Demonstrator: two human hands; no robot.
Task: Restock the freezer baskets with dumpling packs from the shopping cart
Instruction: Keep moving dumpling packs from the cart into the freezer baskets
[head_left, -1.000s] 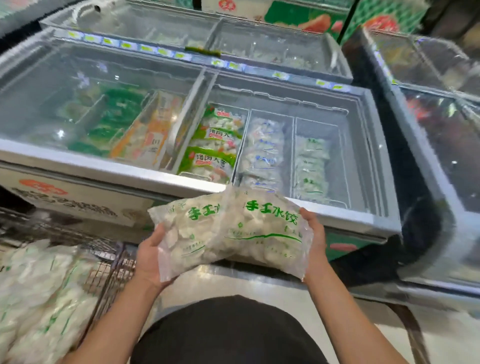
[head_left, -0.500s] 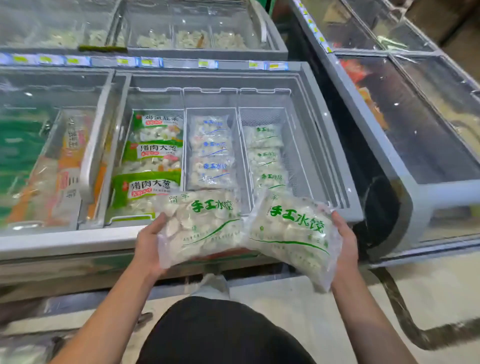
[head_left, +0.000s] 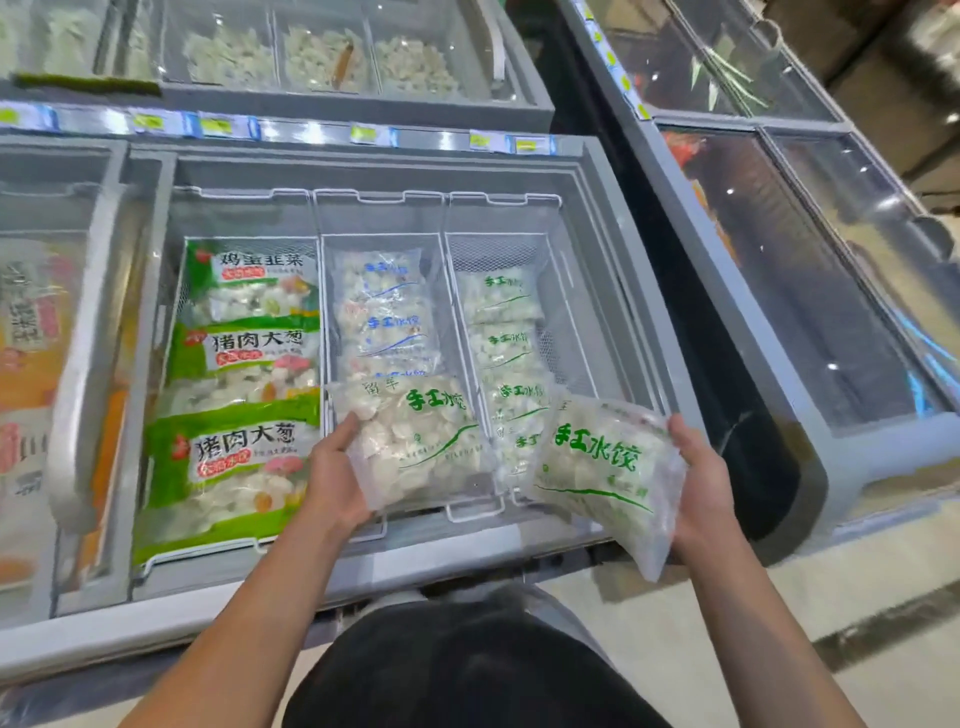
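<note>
Left grip (head_left: 332, 475) grasps 1 green-print dumpling pack (head_left: 415, 441) over the middle basket (head_left: 382, 244); right grip (head_left: 701, 478) grasps another pack (head_left: 602, 473) at the right basket (head_left: 558, 270) near edge. Risk: the slack right pack hangs beyond the freezer rim (head_left: 467, 551); released here, it would likely drop to the floor.

鸡蛋韭菜 and 猪肉大葱 on green packs (head_left: 244, 332), 手工水饺 on clear pack (head_left: 605, 470)

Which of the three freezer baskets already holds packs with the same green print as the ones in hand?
The right basket: its packs carry green lettering, while the middle basket's are blue-printed and the left basket's are large green-banded bags.
</note>
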